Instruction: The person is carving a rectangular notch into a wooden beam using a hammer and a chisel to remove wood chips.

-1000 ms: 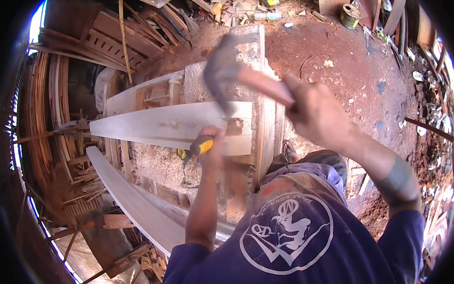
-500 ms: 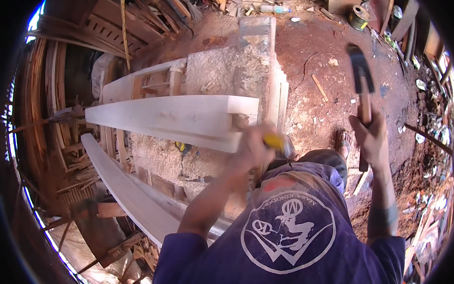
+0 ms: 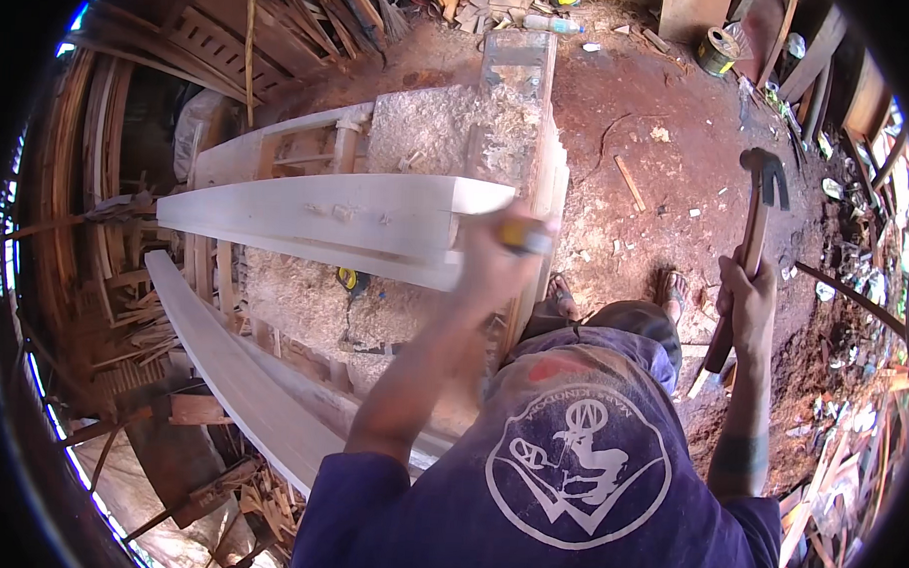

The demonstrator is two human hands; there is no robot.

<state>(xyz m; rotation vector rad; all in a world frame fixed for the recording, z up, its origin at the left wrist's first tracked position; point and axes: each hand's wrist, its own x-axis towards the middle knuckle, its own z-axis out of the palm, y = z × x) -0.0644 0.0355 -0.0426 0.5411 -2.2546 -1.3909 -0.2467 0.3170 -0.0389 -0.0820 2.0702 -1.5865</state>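
Observation:
My left hand (image 3: 491, 255), smeared by motion, is closed round a chisel (image 3: 524, 236) with a yellow and dark handle. Its blade is hidden behind my fingers. The hand is at the near right end of a pale, planed timber beam (image 3: 327, 214), which has a cut in its end face. Out to the right, my right hand (image 3: 747, 302) grips a claw hammer (image 3: 754, 229) by its wooden handle. The hammer stands head up, well apart from the beam. On the shavings below the beam lies a yellow and black tape measure (image 3: 349, 278).
A second long pale board (image 3: 231, 376) slants beside the beam. Both lie over a workbench (image 3: 517, 76) strewn with wood shavings. Stacked planks (image 3: 78, 171) line the left side. A spool-like tin (image 3: 719, 53) and a plastic bottle (image 3: 554, 24) are on the reddish floor at the back.
My left hand has risen slightly with the chisel, toward the beam's end. The hammer has swung a little to the right and its head now sits lower. My head view has shifted slightly.

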